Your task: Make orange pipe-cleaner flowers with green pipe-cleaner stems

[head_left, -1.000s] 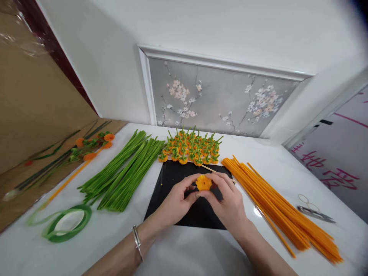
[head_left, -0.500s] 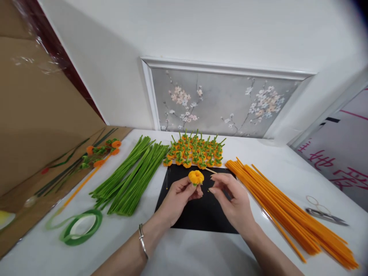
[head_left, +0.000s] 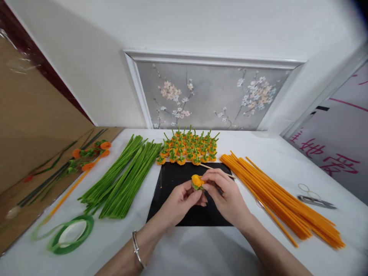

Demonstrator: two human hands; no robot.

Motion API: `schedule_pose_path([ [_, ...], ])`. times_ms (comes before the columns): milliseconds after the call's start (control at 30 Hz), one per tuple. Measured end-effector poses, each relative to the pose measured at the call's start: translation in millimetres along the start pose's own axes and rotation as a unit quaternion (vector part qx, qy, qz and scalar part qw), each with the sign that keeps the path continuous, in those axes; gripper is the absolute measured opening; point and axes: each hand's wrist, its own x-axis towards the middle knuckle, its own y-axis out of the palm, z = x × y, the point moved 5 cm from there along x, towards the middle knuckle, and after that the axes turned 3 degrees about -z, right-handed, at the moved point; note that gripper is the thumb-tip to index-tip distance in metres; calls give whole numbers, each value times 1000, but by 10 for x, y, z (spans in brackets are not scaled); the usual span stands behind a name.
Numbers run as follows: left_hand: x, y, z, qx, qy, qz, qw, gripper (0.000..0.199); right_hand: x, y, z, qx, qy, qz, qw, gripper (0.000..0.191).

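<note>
A small orange pipe-cleaner flower [head_left: 197,181] with green underneath is held above a black mat [head_left: 172,209]. My left hand [head_left: 184,199] grips it from below and the left, fingers closed around its green base. My right hand [head_left: 222,191] pinches its orange petals from the right with thumb and forefinger. Behind the hands a thin wooden stick [head_left: 206,166] lies across the mat's far edge, partly hidden by my right hand. Rows of similar orange flowers [head_left: 189,147] stand beyond the mat, green stems pointing up.
Green pipe cleaners [head_left: 129,180] lie in bundles at left, orange pipe cleaners [head_left: 278,195] at right. Scissors [head_left: 316,201] rest at far right. A roll of green tape [head_left: 89,230] sits front left, near finished flowers [head_left: 87,166] on cardboard [head_left: 17,214]. A wall panel [head_left: 212,96] rises behind.
My right hand has come in from the right and now grips the flower's petals. The flower has tilted in my left hand. The whole view has shifted slightly.
</note>
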Motion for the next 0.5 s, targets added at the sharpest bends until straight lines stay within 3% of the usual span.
schedule_pose_path([
  [167, -13, -145, -98, 106, 89, -94, 986, 41, -13, 48, -26, -17, -3, 5, 1000, 12],
  [333, -69, -146, -184, 268, 179, -94, 942, 24, -34, 83, -6, -42, -32, 6, 999, 14],
  [500, -74, -152, -179, 266, 174, -114, 941, 18, -37, 95, 9, -51, -39, 4, 998, 13],
])
